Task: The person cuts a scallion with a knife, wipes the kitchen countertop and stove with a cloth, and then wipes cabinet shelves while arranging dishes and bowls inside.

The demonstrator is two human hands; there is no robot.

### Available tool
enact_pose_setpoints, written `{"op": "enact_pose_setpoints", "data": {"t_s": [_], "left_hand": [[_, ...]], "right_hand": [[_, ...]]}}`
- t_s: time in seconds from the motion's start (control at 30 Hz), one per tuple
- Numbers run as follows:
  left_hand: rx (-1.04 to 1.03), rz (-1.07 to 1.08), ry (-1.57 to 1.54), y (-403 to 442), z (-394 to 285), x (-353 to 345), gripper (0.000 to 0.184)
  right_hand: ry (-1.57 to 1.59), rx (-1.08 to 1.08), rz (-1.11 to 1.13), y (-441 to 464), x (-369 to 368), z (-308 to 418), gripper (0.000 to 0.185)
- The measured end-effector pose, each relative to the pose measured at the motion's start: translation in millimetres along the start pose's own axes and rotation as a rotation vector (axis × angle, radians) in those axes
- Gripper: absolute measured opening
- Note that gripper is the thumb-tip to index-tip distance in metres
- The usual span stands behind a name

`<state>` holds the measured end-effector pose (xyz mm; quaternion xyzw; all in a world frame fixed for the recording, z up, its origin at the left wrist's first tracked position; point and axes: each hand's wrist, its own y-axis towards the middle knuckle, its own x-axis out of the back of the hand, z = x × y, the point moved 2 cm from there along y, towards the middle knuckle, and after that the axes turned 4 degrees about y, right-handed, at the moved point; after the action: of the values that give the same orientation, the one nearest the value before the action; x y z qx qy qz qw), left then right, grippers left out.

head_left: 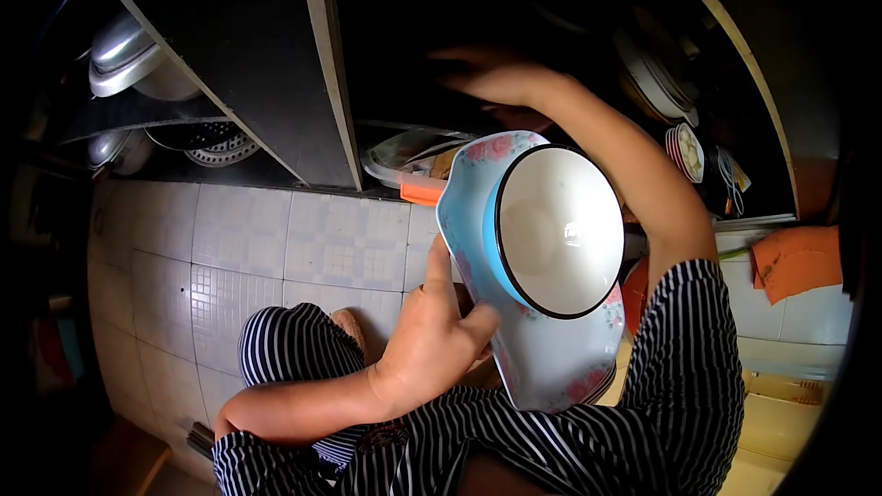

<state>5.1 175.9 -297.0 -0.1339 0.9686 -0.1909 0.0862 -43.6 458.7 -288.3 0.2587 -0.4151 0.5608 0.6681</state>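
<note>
My left hand (432,326) is closed on the near-left edge of a tray (551,363) with wavy rims and pink flowers, its thumb over the rim and index finger along the side. A bowl (560,230), white inside, blue outside and dark-rimmed, rests on the tray; nothing shows inside it. More edges under the tray's lower right corner suggest a stack. My right hand (496,81) reaches over the bowl into the dark cupboard (322,64). It is blurred, with fingers stretched out and apart, and no object shows in it.
A clear container (400,156) with an orange edge (421,191) stands at the cupboard's front. Stacked plates (652,83) and a small striped bowl (684,152) sit at right. Metal pots (124,55) and a strainer (220,147) are at left. Tiled floor (239,230) lies below.
</note>
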Motion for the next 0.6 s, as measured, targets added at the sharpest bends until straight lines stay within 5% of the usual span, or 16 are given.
{"op": "enact_pose_setpoints", "data": {"t_s": [0.07,0.1,0.2,0.3,0.4,0.6], "left_hand": [[-0.027,-0.051,0.051,-2.0,-3.7,-0.5,0.083],[-0.028,-0.055,0.051,-2.1,-2.4,-2.0,0.083],[-0.057,-0.073,0.060,-4.3,0.1,-5.9,0.082],[-0.029,-0.053,0.011,-6.6,-7.8,-9.7,0.080],[-0.013,-0.002,-0.041,-8.6,-10.3,-16.4,0.078],[0.044,0.061,-0.037,-12.0,-9.3,-35.1,0.078]], "right_hand": [[0.053,0.144,0.170,13.6,-8.4,34.9,0.042],[-0.161,0.456,0.151,25.0,-15.8,38.6,0.043],[-0.103,0.470,0.189,20.9,-17.1,51.6,0.036],[0.086,0.372,0.452,-4.6,-11.0,52.9,0.025],[-0.169,0.725,0.209,-26.8,-10.5,35.0,0.015],[-0.358,0.661,0.070,-87.7,7.1,-1.4,0.016]]}}
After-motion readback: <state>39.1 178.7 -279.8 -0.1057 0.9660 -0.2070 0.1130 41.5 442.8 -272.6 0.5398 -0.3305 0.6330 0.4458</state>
